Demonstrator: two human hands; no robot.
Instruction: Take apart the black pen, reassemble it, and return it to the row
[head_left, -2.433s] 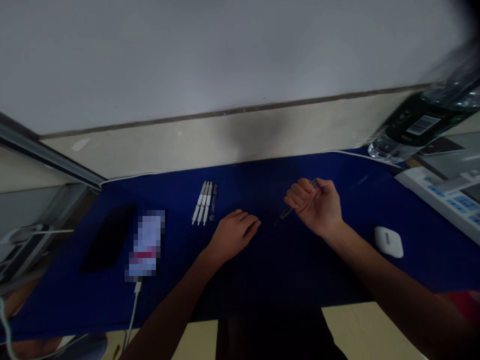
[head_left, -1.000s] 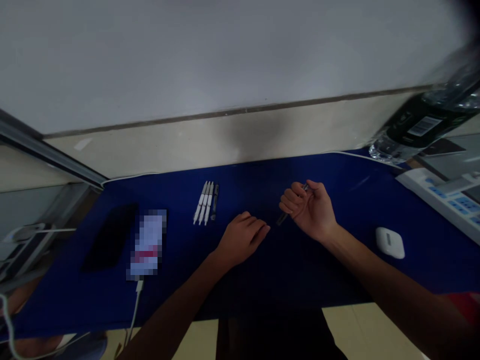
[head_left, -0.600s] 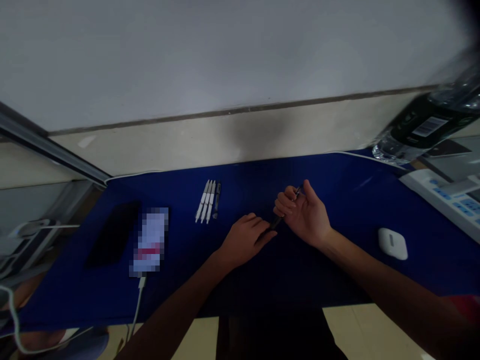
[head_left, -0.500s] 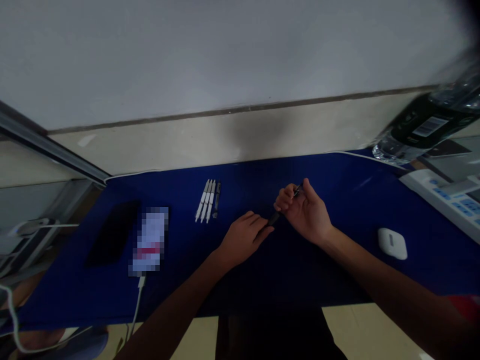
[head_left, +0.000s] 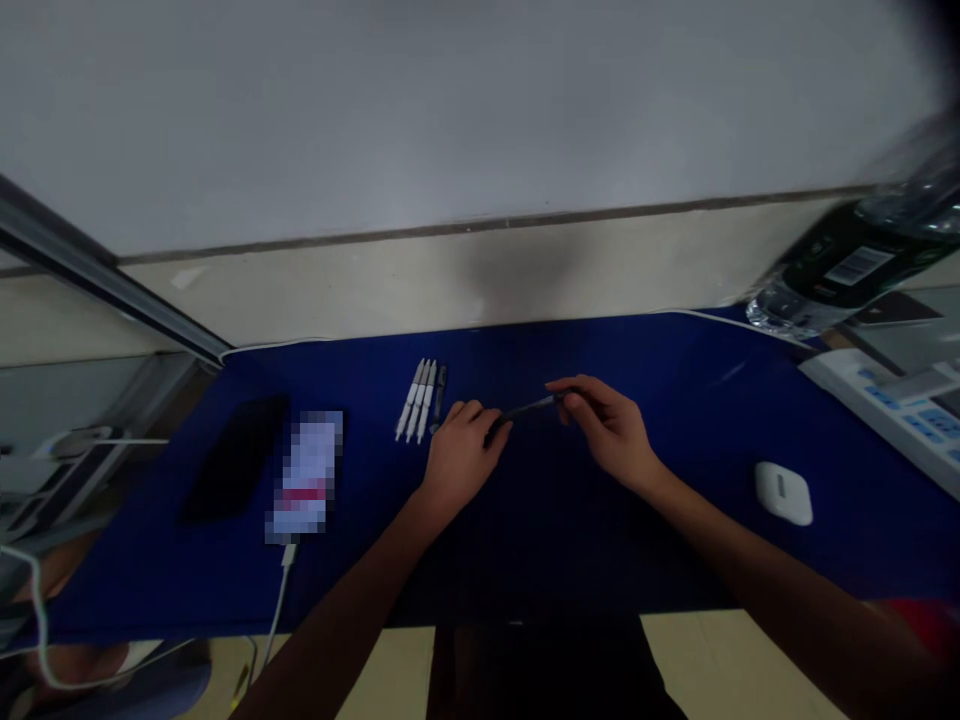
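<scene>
A slim dark pen [head_left: 525, 409] is held nearly level above the blue table, stretched between my two hands. My left hand [head_left: 463, 452] is closed around its left end, and the fingers cover that end. The thumb and fingers of my right hand [head_left: 611, 425] pinch the other end, near a lighter section of the barrel. Left of my left hand, three white pens [head_left: 416, 402] lie side by side. Beside them is a dark pen [head_left: 440, 388], its lower end partly hidden by my left hand.
On the blue table [head_left: 667, 540], a phone [head_left: 306, 475] with a white cable and a black flat object [head_left: 234, 458] lie left. A white earbud case [head_left: 784, 492], a plastic bottle [head_left: 832, 265] and a white device with blue keys [head_left: 885, 400] are right. A wall stands behind.
My left hand has moved left and slightly up. My right hand has turned from palm-up to a pinch on the pen, and more of the pen shows between the hands.
</scene>
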